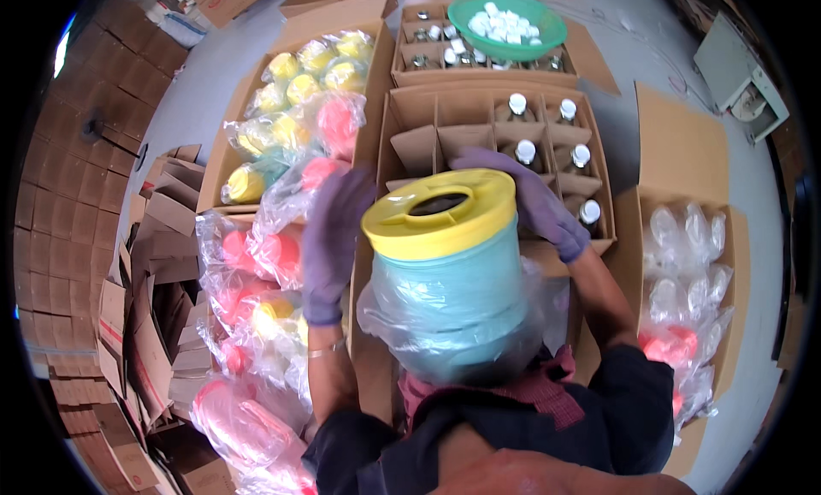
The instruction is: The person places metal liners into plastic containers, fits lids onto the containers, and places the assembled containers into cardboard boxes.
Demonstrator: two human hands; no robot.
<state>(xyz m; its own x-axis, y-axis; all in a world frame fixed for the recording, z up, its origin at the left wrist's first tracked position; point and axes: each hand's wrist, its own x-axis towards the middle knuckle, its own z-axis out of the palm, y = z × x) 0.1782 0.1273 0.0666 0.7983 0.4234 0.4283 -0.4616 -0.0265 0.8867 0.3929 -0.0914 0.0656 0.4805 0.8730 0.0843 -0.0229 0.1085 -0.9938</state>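
Note:
A pale blue-green plastic jar point(453, 298) with a yellow lid point(445, 213) that has a round hole in it stands close in front of me, its lower half in a clear plastic bag point(380, 315). My right hand point(543, 206), in a purple glove, curls round the far rim of the lid. My left hand point(332, 243), also in a purple glove, is raised flat with its fingers apart just left of the jar, a small gap between them.
Beyond the jar is a divided carton point(410, 110) holding white-capped bottles point(525, 151). A green basin point(547, 33) of white caps rests on another carton behind. Bagged yellow and pink-lidded jars point(299, 93) lie left, bagged clear items point(684, 264) right, flattened cardboard point(154, 324) far left.

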